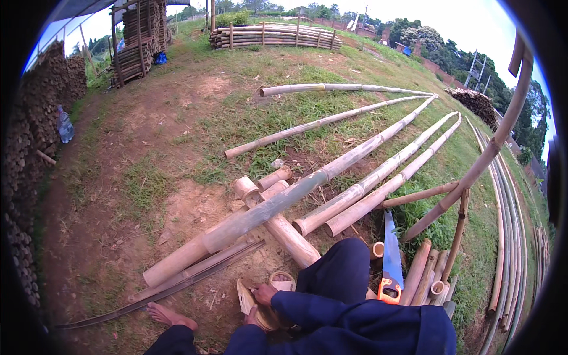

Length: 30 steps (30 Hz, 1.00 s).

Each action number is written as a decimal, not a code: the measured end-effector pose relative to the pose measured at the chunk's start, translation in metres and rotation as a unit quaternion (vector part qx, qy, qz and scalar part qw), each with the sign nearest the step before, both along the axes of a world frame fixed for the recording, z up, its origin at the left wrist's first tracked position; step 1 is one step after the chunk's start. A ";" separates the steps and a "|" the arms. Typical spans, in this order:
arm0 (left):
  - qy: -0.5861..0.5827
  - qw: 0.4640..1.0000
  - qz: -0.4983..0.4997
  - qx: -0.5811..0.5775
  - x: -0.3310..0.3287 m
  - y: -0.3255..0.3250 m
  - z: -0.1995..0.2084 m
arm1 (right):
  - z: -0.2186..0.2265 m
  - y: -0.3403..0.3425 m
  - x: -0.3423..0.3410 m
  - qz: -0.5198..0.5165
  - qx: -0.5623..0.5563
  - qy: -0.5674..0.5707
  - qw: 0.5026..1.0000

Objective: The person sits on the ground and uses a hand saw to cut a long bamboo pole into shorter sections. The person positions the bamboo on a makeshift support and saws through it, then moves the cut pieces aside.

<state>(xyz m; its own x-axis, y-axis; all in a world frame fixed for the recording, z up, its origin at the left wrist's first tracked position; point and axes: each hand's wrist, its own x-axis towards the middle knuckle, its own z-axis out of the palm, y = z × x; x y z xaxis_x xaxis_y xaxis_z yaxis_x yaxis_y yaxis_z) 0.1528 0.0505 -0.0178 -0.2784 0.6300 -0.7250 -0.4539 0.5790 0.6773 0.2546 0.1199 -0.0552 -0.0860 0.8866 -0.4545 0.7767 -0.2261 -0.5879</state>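
Low in front of me, my right hand (264, 294) is closed on the edge of what looks like a tan sandal (245, 297). My left hand (252, 316), partly covered by its dark sleeve, grips the same sandal from below. Part of the sandal is hidden by my hands and sleeves. My left foot (171, 316) is bare on the soil, while toes show in a tan sandal (284, 281) on my other foot. A long bamboo pole (296, 190) lies across a shorter bamboo piece (290, 238) just beyond my hands.
A handsaw (391, 254) with an orange handle leans at my right, beside short cut bamboo pieces (417, 269). More poles (378, 189) stretch away over the grass. An upright bamboo prop (473, 171) rises at right. A split bamboo strip (195, 278) lies at left, near stacked wood (35, 112).
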 end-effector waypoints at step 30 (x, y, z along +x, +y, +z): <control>-0.235 0.970 0.060 -0.007 0.005 -0.031 -0.022 | -0.001 0.061 0.000 -0.070 -0.023 -0.045 0.996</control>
